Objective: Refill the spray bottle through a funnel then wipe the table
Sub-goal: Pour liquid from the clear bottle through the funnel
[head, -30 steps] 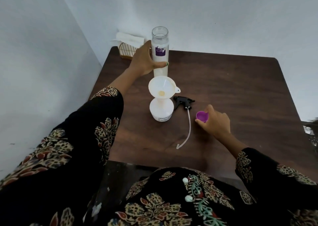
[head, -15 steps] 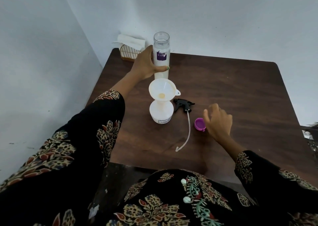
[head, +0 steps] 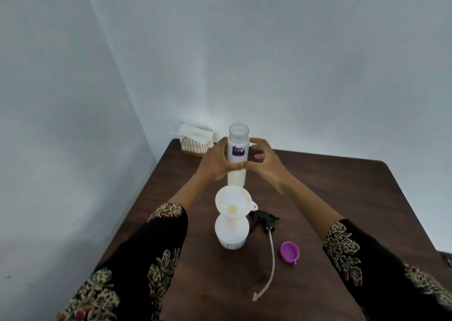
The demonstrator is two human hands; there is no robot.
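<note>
while the left hand (head: 216, 162) wraps the tall refill bottle (head: 237, 154) at its label, fingers curled round the left side, a wire holder of cloths (head: 194, 141) sits just beyond that hand at the table's far corner. the bottle stands upright and uncapped, milky liquid filling most of it. on its other side the right hand (head: 265, 164) hovers with fingers spread and bent, close to the bottle; whether it touches the plastic i cannot tell. nearer the body than both hands, the white funnel (head: 233, 204) sits in the neck of the spray bottle (head: 231, 232). below the right hand lie the black trigger head (head: 264, 220) with its tube, then the purple cap (head: 289, 251), on the brown table (head: 354, 198). the risk, as i judge it: tipping a full, open bottle too fast could overflow the funnel, or a knock from the bottle could topple the light funnel and spill onto the table.
</note>
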